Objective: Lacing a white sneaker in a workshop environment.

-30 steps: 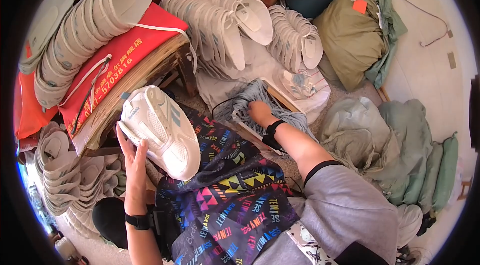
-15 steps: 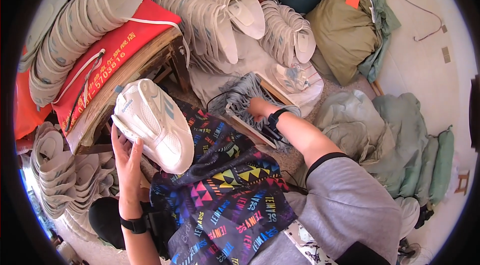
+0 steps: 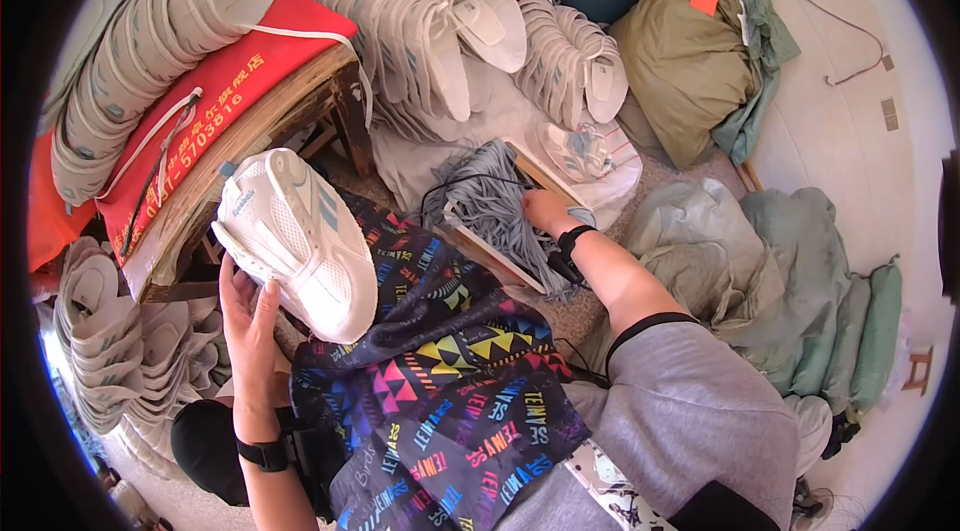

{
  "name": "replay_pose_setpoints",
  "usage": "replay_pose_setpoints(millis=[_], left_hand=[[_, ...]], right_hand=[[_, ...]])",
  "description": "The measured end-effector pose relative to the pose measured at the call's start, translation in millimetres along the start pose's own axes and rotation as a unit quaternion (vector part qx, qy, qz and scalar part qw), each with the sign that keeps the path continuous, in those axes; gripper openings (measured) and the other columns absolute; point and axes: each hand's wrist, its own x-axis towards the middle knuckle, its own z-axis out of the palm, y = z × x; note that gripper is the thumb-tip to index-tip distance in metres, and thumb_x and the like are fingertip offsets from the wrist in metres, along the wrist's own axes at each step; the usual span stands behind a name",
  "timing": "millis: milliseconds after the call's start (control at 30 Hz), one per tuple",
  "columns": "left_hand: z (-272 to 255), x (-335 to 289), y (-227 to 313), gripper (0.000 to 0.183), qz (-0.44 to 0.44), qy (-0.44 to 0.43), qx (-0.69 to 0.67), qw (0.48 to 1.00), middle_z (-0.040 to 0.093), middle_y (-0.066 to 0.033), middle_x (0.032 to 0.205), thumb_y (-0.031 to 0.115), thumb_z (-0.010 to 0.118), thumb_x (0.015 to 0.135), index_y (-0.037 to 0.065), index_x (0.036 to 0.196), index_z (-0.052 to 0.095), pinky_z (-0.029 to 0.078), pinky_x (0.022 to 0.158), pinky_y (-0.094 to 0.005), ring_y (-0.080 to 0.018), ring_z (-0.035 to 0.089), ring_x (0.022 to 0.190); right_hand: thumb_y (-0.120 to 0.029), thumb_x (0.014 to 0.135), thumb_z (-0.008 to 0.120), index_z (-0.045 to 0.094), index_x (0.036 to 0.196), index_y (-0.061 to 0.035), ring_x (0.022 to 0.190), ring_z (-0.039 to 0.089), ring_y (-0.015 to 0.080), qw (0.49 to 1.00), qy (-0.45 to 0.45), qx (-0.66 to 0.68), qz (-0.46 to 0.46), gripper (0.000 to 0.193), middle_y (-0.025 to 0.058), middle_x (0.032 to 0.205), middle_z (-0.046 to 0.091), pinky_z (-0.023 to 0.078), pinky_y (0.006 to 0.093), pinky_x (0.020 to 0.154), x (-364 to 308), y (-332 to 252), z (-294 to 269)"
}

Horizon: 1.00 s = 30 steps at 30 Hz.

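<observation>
A white shoe upper [image 3: 335, 266] with blue-grey stripes and a pale mesh panel leans above my lap. My left hand [image 3: 250, 309] grips it from below at its left side, thumb on the near edge. Further right, my right hand [image 3: 548, 215] is curled closed at the right part of a shallow wooden box [image 3: 492, 259]. A heap of grey shoelaces [image 3: 490, 201] fills the box. The fingertips of that hand are mostly hidden, so what they pinch does not show. A dark patterned apron [image 3: 450, 371] covers my lap.
Stacked shoe uppers lie on a red-covered wooden bench [image 3: 250, 111] at left, with more uppers [image 3: 140, 351] below it. Other stacks [image 3: 400, 41] stand behind the box. A clear bag [image 3: 575, 151] lies beyond it. Sacks [image 3: 690, 61] line the right.
My right hand has moved slightly right within the box, up from deeper among the laces. My left hand and the shoe upper have shifted slightly left in the picture, with the whole scene.
</observation>
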Motion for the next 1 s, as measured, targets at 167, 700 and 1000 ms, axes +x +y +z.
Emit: replay_pose_setpoints(millis=[167, 700, 1000], left_hand=[[1, -3, 1, 0.069, -0.001, 0.006, 0.007, 1.0, 0.05, -0.0163, 0.132, 0.013, 0.062, 0.093, -0.002, 0.148, 0.024, 0.036, 0.105, -0.0342, -0.0222, 0.049, 0.121], [7, -20, 47, 0.046, 0.172, 0.107, 0.066, 0.977, 0.05, -0.0123, 0.137, 0.008, 0.056, 0.095, -0.003, 0.138, 0.042, 0.042, 0.099, -0.0295, -0.0169, 0.055, 0.115], [59, -36, 101, 0.077, 0.065, -0.18, -0.196, 0.962, 0.055, -0.0144, 0.13, 0.028, 0.072, 0.086, -0.002, 0.145, 0.032, 0.051, 0.079, -0.0284, -0.0183, 0.064, 0.091]], right_hand=[[-0.006, 0.08, 0.056, 0.068, 0.106, -0.0103, 0.103, 0.062, 0.0376, 0.998, 0.011, 0.039, -0.049, 0.029, 0.0203, 0.107, 0.066, 0.048, 0.045, 0.087, -5, -8, 5], [-0.024, 0.092, 0.064, 0.067, 0.091, -0.003, 0.077, 0.064, 0.0147, 0.916, 0.007, 0.36, -0.179, 0.022, 0.0071, 0.088, 0.068, 0.051, 0.033, 0.066, -13, -116, -114], [-0.007, 0.092, 0.061, 0.066, 0.099, -0.0049, 0.073, 0.059, 0.0066, 0.689, -0.349, 0.432, -0.466, 0.009, 0.0002, 0.087, 0.064, 0.049, 0.023, 0.065, -155, -301, -218]])
